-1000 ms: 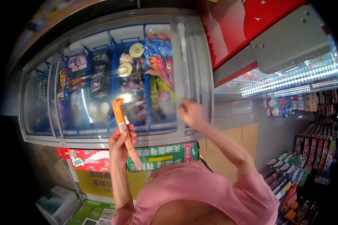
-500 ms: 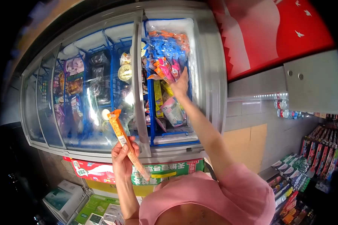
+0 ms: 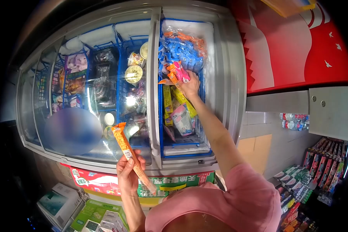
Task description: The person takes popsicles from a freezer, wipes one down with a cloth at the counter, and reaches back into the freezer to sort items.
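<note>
A long orange-wrapped ice pop [image 3: 123, 142] lies slantwise in my left hand [image 3: 129, 172], whose fingers are closed around its middle. It is above the freezer's front edge. Inside the freezer's uncovered right section, my right hand [image 3: 190, 86] is curled onto pink and orange ice cream packets [image 3: 180, 72]; how many it grips is not clear. Blue wrapped packets [image 3: 183, 52] are heaped just beyond. Nearer to me, yellow packets [image 3: 168, 103] and a white and pink packet [image 3: 182, 120] rest in the same blue wire basket [image 3: 185, 145].
A sliding glass lid frame [image 3: 155, 96] borders the uncovered section on its left. Tubs [image 3: 133, 74] and bags show under the glass. A grey cabinet [image 3: 330, 112] and a red panel [image 3: 274, 50] stand to the right, shelves of goods [image 3: 297, 178] below. Boxes [image 3: 62, 203] are at lower left.
The view has shifted, so the freezer appears farther right and lower. My right hand has curled more around the pink and orange packets. My left hand keeps its hold on the ice pop.
</note>
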